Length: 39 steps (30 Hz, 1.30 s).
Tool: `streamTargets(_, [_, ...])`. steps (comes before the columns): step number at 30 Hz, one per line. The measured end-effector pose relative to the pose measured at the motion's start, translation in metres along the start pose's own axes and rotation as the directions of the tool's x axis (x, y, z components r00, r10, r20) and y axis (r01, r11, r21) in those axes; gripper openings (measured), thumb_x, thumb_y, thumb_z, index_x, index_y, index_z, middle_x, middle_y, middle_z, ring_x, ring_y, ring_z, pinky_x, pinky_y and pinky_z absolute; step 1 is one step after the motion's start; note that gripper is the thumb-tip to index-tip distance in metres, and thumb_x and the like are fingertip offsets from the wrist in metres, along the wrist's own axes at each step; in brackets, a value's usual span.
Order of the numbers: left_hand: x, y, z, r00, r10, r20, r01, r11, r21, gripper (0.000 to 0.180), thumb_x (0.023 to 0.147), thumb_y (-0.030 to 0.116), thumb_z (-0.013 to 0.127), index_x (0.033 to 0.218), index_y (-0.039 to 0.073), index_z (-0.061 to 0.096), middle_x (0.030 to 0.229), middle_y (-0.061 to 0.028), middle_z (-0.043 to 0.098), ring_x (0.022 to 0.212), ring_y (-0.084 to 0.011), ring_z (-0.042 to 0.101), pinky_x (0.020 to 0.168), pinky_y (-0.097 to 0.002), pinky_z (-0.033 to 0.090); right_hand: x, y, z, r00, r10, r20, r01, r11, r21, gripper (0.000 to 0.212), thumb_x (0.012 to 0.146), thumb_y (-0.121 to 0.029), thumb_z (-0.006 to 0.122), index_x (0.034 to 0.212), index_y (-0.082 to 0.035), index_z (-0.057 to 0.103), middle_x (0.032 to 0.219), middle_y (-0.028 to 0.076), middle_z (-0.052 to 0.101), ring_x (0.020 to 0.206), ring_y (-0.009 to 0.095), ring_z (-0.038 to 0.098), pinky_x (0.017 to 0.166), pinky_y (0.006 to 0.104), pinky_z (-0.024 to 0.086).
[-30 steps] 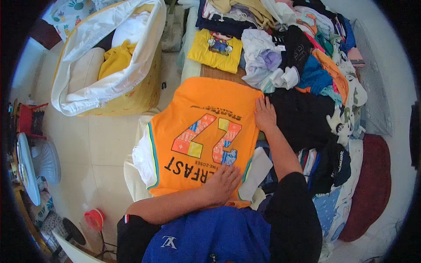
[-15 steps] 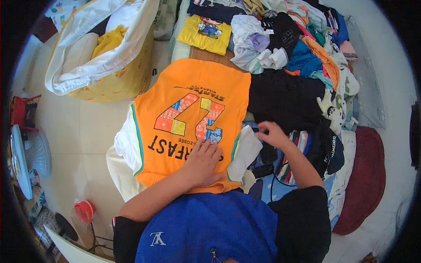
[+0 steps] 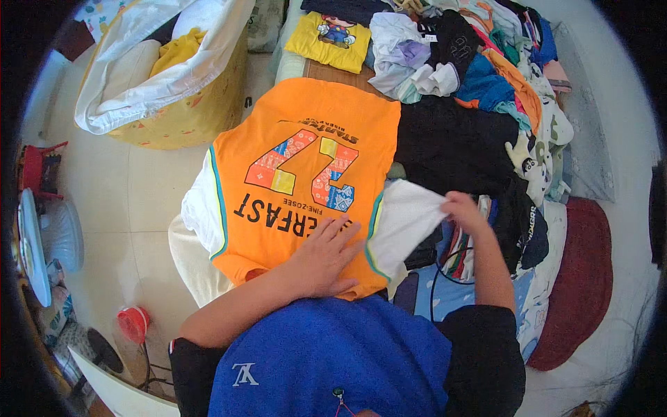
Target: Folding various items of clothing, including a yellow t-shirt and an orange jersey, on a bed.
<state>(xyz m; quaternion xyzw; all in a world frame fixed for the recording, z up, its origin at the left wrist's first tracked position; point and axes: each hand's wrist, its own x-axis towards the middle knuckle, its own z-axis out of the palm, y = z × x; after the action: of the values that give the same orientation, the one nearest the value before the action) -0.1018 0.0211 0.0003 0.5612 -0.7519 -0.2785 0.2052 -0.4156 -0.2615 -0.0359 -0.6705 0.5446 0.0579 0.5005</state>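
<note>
An orange T-shirt (image 3: 292,118) with printed digits and white sleeves is spread out in front of me, its neck end toward my body. My left hand (image 3: 326,257) lies flat on the orange front near that end, fingers stretched out. Between the fingertips of my right hand (image 3: 467,212) is the outer edge of the white right-side sleeve (image 3: 406,219), pulled taut to the right. The other white sleeve (image 3: 199,212) hangs over at the left side of the shirt.
A folded yellow shirt (image 3: 328,42) and a heap of mixed clothes (image 3: 500,76) lie beyond. Black garments (image 3: 451,146) lie right of the shirt. A yellow fabric basket (image 3: 180,115) stands at the far left. A maroon mat (image 3: 573,292) is at the right.
My right hand has moved right and stretched the white sleeve outward with it. My left hand has shifted slightly and stays flat on the shirt.
</note>
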Motion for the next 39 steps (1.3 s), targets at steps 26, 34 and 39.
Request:
streamTargets(26, [-0.025,0.059,-0.006,0.896,-0.324,0.302,0.302,-0.053,-0.952,0.076,0.089,0.029,0.063,0.145,0.002,0.020,0.135,-0.0216,0.043,0.115,-0.0269,0.052,0.097,-0.0405,0.043,-0.006,-0.291,0.121,0.854,-0.469,0.227,0.372,0.854,0.365,0.014,0.080,-0.014,0.067,0.085,-0.005,0.056,0.074,0.004,0.059,0.057,0.011,0.059,0.047,0.0242,0.048])
streamTargets(34, [-0.069,0.025,-0.004,0.809,-0.336,0.482,0.157,-0.666,-0.729,0.056,0.091,0.044,0.054,0.129,0.003,0.046,0.117,-0.0132,0.062,0.105,-0.0248,0.062,0.095,-0.0379,0.046,0.037,-0.350,0.336,0.646,-0.452,0.614,0.426,0.882,0.201,0.021,0.077,-0.007,0.063,0.092,0.004,0.054,0.077,0.012,0.063,0.058,0.018,0.065,0.047,0.0299,0.051])
streamTargets(39, [-0.082,0.011,0.003,0.746,-0.338,0.574,0.214,-0.694,-0.688,0.046,0.091,0.026,0.054,0.130,0.003,0.045,0.120,-0.0141,0.060,0.108,-0.0260,0.061,0.092,-0.0379,0.050,0.031,-0.333,0.347,0.596,-0.461,0.658,0.594,0.804,0.025,0.029,0.077,-0.010,0.064,0.101,0.005,0.054,0.086,0.016,0.066,0.068,0.023,0.067,0.060,0.0318,0.054])
